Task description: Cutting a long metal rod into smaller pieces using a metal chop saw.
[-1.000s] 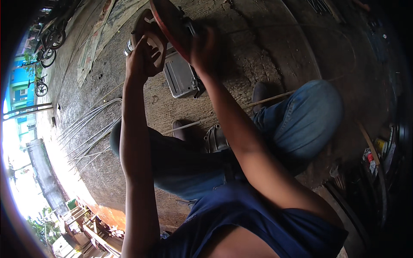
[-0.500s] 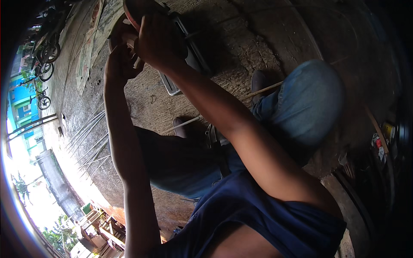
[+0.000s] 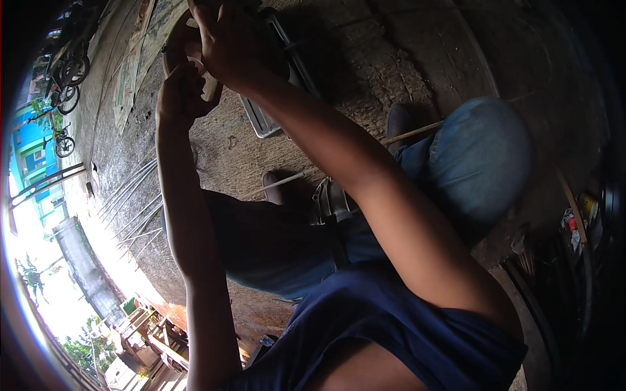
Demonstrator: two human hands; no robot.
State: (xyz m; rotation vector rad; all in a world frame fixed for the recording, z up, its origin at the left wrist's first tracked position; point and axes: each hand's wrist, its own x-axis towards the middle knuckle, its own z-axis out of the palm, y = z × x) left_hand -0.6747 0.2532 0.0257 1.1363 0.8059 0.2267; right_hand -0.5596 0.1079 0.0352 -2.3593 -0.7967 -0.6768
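Observation:
At the upper left, my left hand (image 3: pixel 186 91) is closed around a reddish-brown, wheel-like round part (image 3: pixel 175 47) with openings through it. My right hand (image 3: pixel 228 52) is right beside it, fingers bent over a dark round piece whose thin brown edge shows at the top of the picture. Most of that piece is hidden by the hand and the frame's edge, so its kind cannot be told. Under my right wrist, a grey frame-like object (image 3: pixel 262 122) with a pale rim lies on the rough floor (image 3: pixel 228 156); my forearm covers part of it.
A thin stick (image 3: pixel 412 133) crosses the floor near my shoes (image 3: pixel 274 188). Several thin rods (image 3: pixel 134 202) lie to the left. Bicycles (image 3: pixel 68 99) stand at the far left. Wooden pieces (image 3: pixel 147 332) are at the lower left, and scraps (image 3: pixel 577 225) lie at the right.
My right hand has shifted slightly up and left, taking the dark round piece mostly out of the picture. The left hand keeps its hold on the wheel-like part, nearly in place.

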